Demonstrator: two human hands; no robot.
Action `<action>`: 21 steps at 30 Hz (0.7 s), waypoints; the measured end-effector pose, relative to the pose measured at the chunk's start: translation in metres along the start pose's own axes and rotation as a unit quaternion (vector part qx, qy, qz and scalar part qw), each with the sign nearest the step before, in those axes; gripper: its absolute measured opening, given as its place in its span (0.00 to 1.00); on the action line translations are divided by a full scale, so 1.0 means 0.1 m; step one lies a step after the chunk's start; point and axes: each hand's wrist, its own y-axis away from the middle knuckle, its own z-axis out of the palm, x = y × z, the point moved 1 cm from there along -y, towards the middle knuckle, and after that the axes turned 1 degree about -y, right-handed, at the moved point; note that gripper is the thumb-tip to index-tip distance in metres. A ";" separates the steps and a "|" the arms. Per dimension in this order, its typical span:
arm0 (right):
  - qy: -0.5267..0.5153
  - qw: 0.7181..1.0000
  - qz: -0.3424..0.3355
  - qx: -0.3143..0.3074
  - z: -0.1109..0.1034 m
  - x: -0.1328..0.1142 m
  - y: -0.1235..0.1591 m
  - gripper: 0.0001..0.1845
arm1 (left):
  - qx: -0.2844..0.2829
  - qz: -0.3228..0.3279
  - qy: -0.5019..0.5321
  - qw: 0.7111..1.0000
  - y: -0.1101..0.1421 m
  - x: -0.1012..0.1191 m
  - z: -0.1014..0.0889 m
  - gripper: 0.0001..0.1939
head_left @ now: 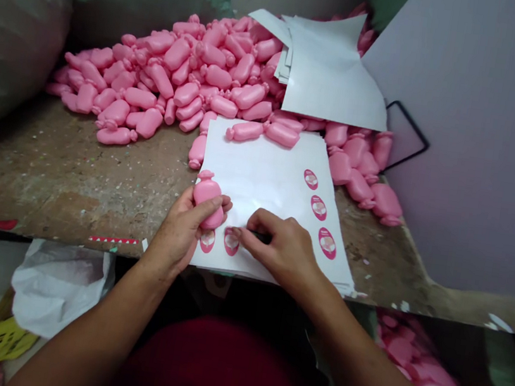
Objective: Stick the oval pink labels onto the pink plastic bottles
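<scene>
My left hand (pixel 178 233) grips a pink plastic bottle (pixel 209 199) with a stubby capped neck, just above a white label sheet (pixel 268 182). The sheet carries several oval pink labels, and the nearest label (pixel 231 241) lies right at the fingertips of my right hand (pixel 281 247). Those fingers pinch a slim dark object (pixel 259 237), mostly hidden, so its kind is unclear. Two more pink bottles (pixel 263 132) lie on the sheet's far end. A large heap of pink bottles (pixel 173 72) spreads behind it.
A stack of white sheets (pixel 333 66) rests on the heap. The worn, speckled bench top (pixel 71 186) ends in a front edge near my body. A lilac board (pixel 476 134) and black wire frame (pixel 406 137) stand right. Bags (pixel 57 286) lie below the edge.
</scene>
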 end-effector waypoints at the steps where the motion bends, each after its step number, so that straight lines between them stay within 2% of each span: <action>1: -0.092 0.995 0.025 -0.013 -0.04 0.01 0.01 0.16 | -0.003 0.005 -0.008 1.000 0.00 0.00 -0.01 0.17; 3: -0.245 0.967 0.060 -0.021 -0.14 0.01 0.03 0.19 | -0.010 0.015 -0.022 1.000 0.01 -0.01 -0.01 0.17; 5: -0.313 0.948 0.065 -0.010 -0.22 -0.01 0.05 0.20 | -0.018 0.021 -0.031 0.999 0.05 0.00 0.00 0.19; 8: -0.314 0.949 0.037 -0.007 -0.29 -0.08 0.10 0.16 | -0.062 -0.011 -0.022 0.998 0.18 0.03 0.06 0.21; 11: -0.291 0.957 0.009 0.007 -0.30 -0.14 0.15 0.12 | -0.127 -0.065 0.040 0.989 0.33 0.06 0.13 0.18; 14: -0.274 0.961 -0.002 0.031 -0.29 -0.15 0.19 0.13 | -0.171 -0.090 0.084 0.978 0.42 0.06 0.18 0.22; 17: -0.272 0.962 0.014 0.021 -0.27 -0.12 0.21 0.14 | -0.185 -0.090 0.086 0.975 0.45 0.04 0.21 0.26; 21: -0.278 0.960 0.031 -0.002 -0.25 -0.09 0.20 0.15 | -0.179 -0.080 0.078 0.978 0.47 0.02 0.23 0.27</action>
